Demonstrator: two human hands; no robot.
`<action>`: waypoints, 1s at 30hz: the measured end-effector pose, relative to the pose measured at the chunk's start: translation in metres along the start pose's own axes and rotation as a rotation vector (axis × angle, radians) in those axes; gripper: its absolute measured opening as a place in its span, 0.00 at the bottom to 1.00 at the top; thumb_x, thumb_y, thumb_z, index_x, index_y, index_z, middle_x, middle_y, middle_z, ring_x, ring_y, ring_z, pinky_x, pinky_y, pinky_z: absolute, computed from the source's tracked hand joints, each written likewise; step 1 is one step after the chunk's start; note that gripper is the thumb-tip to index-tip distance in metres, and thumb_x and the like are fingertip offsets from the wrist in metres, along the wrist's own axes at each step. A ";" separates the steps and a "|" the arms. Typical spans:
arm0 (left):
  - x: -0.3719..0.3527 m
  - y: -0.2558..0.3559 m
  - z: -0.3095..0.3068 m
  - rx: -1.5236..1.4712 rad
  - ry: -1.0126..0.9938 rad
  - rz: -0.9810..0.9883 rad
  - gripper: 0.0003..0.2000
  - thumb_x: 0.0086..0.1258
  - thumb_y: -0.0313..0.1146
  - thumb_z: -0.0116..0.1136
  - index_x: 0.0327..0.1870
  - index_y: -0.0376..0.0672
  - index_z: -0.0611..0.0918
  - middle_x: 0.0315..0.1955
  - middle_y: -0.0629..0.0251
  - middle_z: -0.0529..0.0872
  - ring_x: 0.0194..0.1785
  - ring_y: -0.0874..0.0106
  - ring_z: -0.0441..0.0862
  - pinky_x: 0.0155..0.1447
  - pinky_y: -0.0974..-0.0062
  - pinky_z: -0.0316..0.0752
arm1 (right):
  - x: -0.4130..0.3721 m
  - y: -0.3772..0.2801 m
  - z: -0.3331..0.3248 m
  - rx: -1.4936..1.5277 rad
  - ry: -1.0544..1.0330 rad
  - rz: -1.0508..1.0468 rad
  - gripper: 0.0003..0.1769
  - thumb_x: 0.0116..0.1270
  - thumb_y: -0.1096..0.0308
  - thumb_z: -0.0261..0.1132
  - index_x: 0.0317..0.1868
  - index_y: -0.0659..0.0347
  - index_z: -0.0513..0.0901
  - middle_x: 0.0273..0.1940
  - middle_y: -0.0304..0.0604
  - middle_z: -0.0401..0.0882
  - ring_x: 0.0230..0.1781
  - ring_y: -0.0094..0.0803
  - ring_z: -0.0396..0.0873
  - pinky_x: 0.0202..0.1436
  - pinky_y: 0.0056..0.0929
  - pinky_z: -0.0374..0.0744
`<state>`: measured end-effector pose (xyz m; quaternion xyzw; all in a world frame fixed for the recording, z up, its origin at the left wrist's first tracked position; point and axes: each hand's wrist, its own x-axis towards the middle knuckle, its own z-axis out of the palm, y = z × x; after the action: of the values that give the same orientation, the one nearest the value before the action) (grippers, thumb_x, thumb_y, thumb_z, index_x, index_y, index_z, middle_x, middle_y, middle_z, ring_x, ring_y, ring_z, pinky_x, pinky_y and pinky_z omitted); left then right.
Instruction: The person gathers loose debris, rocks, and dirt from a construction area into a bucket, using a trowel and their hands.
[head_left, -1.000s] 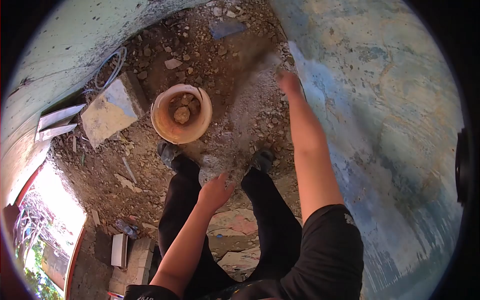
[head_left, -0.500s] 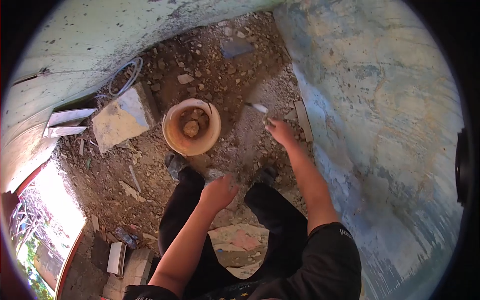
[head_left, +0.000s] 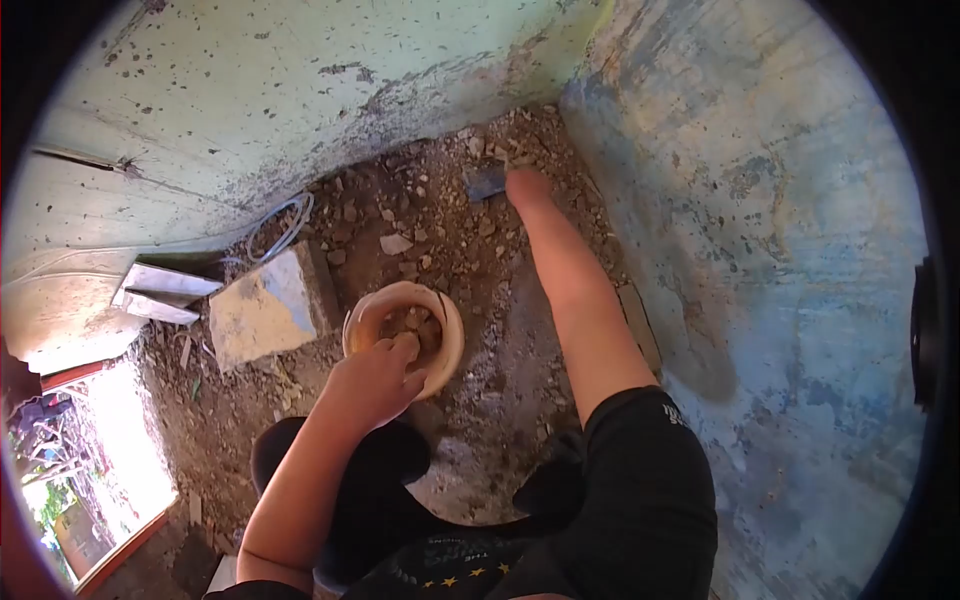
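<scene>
A round, pale orange-brown bucket (head_left: 455,345) stands on the dirt floor with clods and stones (head_left: 418,325) inside. My left hand (head_left: 375,385) is closed over its near left rim, fingertips reaching inside. Far forward, my right hand (head_left: 527,186) is closed low over the rubble, by the right end of a flat blue-grey slab (head_left: 486,182). The small trowel seen in it earlier is now mostly hidden by the hand.
A large broken masonry block (head_left: 262,310) lies left of the bucket, with coiled pale tubing (head_left: 282,228) behind it and metal strips (head_left: 165,285) further left. Worn walls rise ahead and at the right. A bright opening is at lower left. Loose rubble covers the floor.
My right hand has reached forward from beside the right wall to the far rubble. My left hand has moved from between the knees onto the bucket rim. The body leans lower, with knees bent.
</scene>
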<state>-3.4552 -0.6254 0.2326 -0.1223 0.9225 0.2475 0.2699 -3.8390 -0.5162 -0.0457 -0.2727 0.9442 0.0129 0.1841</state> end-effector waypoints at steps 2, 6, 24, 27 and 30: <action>-0.002 0.005 0.001 0.057 0.046 0.096 0.20 0.68 0.42 0.58 0.56 0.41 0.77 0.40 0.52 0.86 0.46 0.52 0.85 0.51 0.54 0.80 | -0.005 -0.006 0.004 -0.030 -0.040 -0.003 0.13 0.73 0.70 0.56 0.45 0.63 0.87 0.43 0.53 0.86 0.44 0.51 0.85 0.45 0.52 0.83; 0.003 0.002 0.014 0.149 0.152 0.216 0.20 0.68 0.42 0.58 0.56 0.40 0.77 0.39 0.52 0.87 0.45 0.52 0.86 0.51 0.54 0.80 | -0.026 0.015 0.014 -0.052 0.046 -0.127 0.15 0.73 0.70 0.52 0.50 0.60 0.86 0.47 0.52 0.85 0.48 0.51 0.84 0.48 0.53 0.83; 0.044 0.075 0.051 0.290 -0.237 0.316 0.24 0.71 0.47 0.55 0.63 0.42 0.78 0.44 0.47 0.88 0.50 0.50 0.86 0.58 0.54 0.77 | -0.212 0.144 0.032 -0.013 -0.235 -0.261 0.27 0.64 0.60 0.68 0.64 0.45 0.81 0.52 0.52 0.84 0.53 0.52 0.82 0.57 0.50 0.79; 0.047 0.078 0.069 0.348 -0.327 0.263 0.25 0.71 0.47 0.56 0.63 0.42 0.77 0.45 0.47 0.88 0.53 0.50 0.85 0.59 0.54 0.77 | -0.192 0.164 0.025 0.022 -0.120 -0.252 0.27 0.63 0.60 0.68 0.65 0.45 0.81 0.51 0.53 0.85 0.53 0.51 0.83 0.57 0.49 0.80; 0.059 0.068 0.084 0.335 -0.286 0.282 0.24 0.71 0.47 0.56 0.61 0.41 0.79 0.44 0.46 0.88 0.53 0.49 0.85 0.57 0.53 0.78 | -0.188 0.173 0.008 0.035 -0.097 -0.151 0.21 0.62 0.62 0.66 0.58 0.49 0.85 0.48 0.53 0.86 0.51 0.51 0.83 0.54 0.51 0.81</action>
<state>-3.4910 -0.5288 0.1647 0.0903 0.9110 0.1412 0.3769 -3.7785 -0.2720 0.0002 -0.3387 0.9111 -0.0044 0.2350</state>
